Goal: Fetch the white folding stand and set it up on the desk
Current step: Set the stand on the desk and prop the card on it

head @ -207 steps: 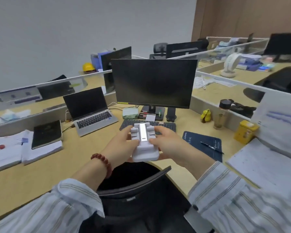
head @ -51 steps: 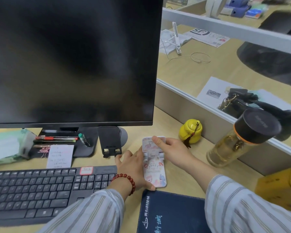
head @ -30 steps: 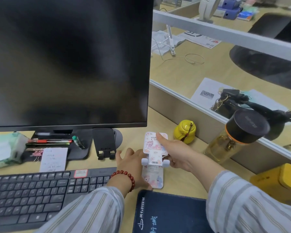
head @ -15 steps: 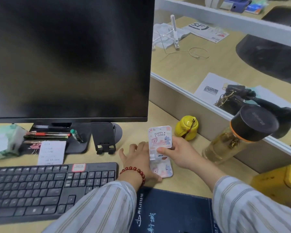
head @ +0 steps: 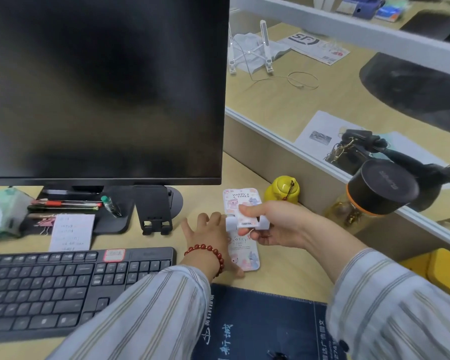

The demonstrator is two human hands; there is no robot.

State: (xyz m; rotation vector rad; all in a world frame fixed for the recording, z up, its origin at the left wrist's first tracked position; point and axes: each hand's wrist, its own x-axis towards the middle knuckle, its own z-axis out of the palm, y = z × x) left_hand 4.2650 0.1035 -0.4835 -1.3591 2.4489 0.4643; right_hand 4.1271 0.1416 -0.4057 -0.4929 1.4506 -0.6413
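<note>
The white folding stand (head: 240, 203), covered in pastel cartoon stickers, stands on the desk (head: 291, 266) right of the monitor. Its base plate lies flat and its back plate is raised, with two white hooks at the hinge. My right hand (head: 270, 224) grips the raised plate and hooks, thumb across the front. My left hand (head: 208, 237), with a red bead bracelet, rests flat on the desk against the base plate's left edge.
A large black monitor (head: 102, 87) fills the left. A black phone stand (head: 153, 209), pens and a note sit at its foot, a keyboard (head: 70, 284) in front. A yellow jar (head: 283, 189), a bottle (head: 374, 193) and a divider stand right; a blue pad (head: 265, 326) lies near.
The stand went from held in the air to resting on the desk. Its back plate has been swung up from flat. My hands shifted only slightly in the last half second.
</note>
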